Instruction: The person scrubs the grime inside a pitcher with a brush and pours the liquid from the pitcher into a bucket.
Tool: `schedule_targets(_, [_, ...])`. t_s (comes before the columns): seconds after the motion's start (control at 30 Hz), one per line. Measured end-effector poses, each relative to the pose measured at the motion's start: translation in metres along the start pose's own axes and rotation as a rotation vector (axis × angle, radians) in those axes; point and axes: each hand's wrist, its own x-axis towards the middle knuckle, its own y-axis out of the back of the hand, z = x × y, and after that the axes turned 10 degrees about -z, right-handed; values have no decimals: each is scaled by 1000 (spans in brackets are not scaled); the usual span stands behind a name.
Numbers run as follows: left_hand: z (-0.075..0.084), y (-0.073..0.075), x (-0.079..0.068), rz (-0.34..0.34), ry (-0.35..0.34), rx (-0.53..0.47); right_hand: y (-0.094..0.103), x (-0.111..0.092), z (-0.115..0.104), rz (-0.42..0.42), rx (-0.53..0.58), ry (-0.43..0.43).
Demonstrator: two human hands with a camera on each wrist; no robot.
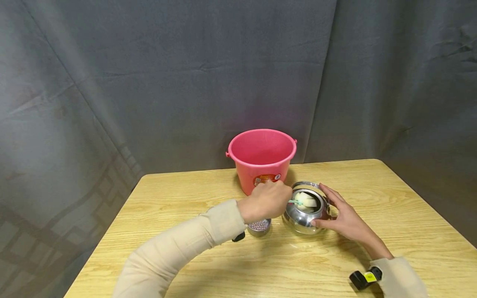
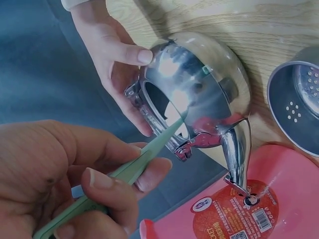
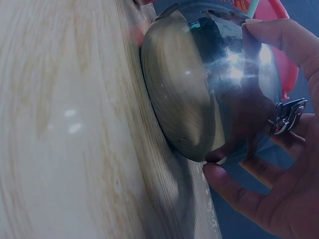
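Observation:
A shiny stainless steel teapot [image 1: 303, 221] stands on the table with its lid off and its bail handle folded down at the back. My right hand [image 1: 344, 219] holds it from the right, thumb on the near side and fingers spread round the far side. Between thumb and fingers, my left hand [image 1: 269, 200] grips the green handle [image 2: 142, 162] of a sponge brush. Its white sponge head [image 1: 305, 200] is inside the teapot's mouth. The spout [image 2: 237, 154] points toward the bucket in the left wrist view.
Behind the left hand stands a pink bucket [image 1: 261, 165] with a red label. A perforated metal strainer cup [image 1: 259, 227] sits left of the teapot, partly hidden by the left arm. The wooden table [image 1: 179, 190] ends at a grey curtain [image 1: 186, 82].

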Motion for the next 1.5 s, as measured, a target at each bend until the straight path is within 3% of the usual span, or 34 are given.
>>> schedule_targets(0.3, [-2,2,4,-38,1,-127,2,0,2,-4,11,-14])
schedule_targets(1.13, [-5,2,6,-5,-2,-154,-1,3,-3,0,3,-9])
schedule_targets(1.33, [-8,3,8,-11,18,-203,-1,3,-2,9,-7,-5])
schedule_targets(1.5, [-12,2,7,-3,-26,-254,-2,4,-3,8,2,-6])
